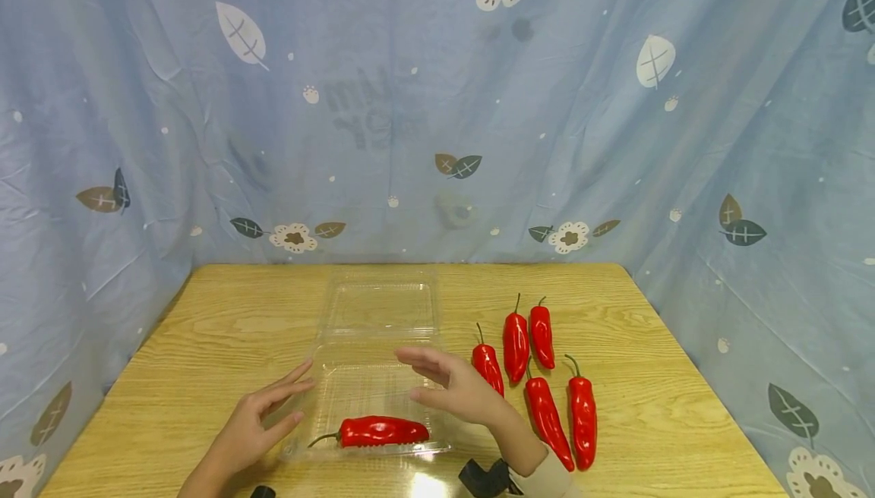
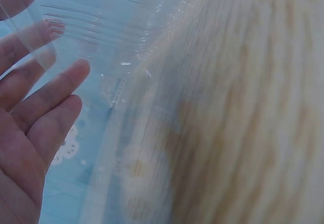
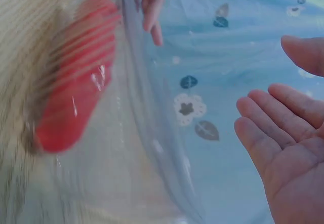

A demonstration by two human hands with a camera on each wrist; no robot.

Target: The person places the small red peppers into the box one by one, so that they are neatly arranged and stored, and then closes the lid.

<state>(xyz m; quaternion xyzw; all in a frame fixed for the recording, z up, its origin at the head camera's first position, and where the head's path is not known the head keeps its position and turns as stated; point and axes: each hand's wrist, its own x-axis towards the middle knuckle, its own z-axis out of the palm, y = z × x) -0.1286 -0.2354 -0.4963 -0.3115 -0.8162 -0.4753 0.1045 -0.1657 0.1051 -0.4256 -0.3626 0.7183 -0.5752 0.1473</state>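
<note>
A clear plastic clamshell box [image 1: 372,388] lies on the wooden table with its lid [image 1: 383,308] folded back, away from the person. Along the near side of the box lies one red chili pepper [image 1: 384,431], its stem pointing left; the right wrist view shows this chili pepper [image 3: 78,77] through the ribbed plastic. My left hand [image 1: 256,418] is beside the box's left edge with fingers extended, holding nothing. Over the right part of the box is my right hand [image 1: 454,388], its fingers straight and thumb apart, palm bare [image 3: 298,163].
Several more red chili peppers [image 1: 516,346] are spread on the table [image 1: 649,407] to the right of the box, just past the right forearm. A blue curtain [image 1: 383,103] with leaf and flower prints hangs behind and along both sides of the table.
</note>
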